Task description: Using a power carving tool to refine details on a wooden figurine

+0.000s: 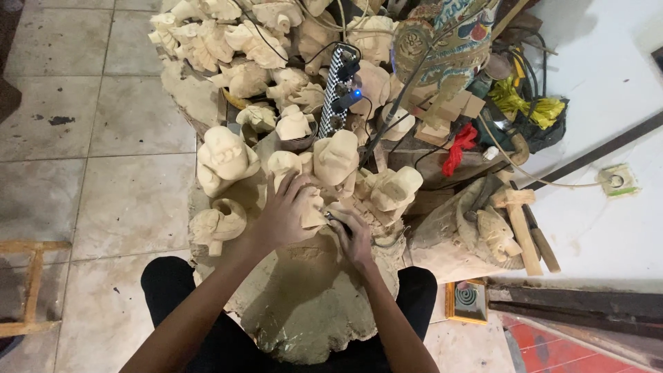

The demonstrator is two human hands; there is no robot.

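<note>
I sat on the tiled floor (131,200) with a rough wood block (304,304) between my knees, serving as the working surface. My left hand (283,217) lay over a small pale wood carving (311,207) at the far edge of that block, fingers (293,186) spread and curled down around it, pinning it in place. My right hand (356,238) sat just right of it, closed on a small dark tool (335,220) whose tip met the carving's near right side; I judged it a carving tool, though too little of it showed to name the kind.

Unfinished figures (224,162) of the same pale wood crowded the far side of the block, one at the near left (217,224) and more heaped farther off (235,34). A checkered power strip (338,90) with a lit blue lamp lay among them. A wooden mallet (518,217) rested on a second block (456,242) to the right, well apart from both hands.

Assessment: the work looked like fine detail cutting. To do it well, I judged the left hand should keep the piece hard against the block without rocking, and its fingertips should stay out of the line of the cut. The right hand should work in short, shallow strokes, wrist braced on the block. The nearby figures left little room, so the elbows needed to stay tucked in.
</note>
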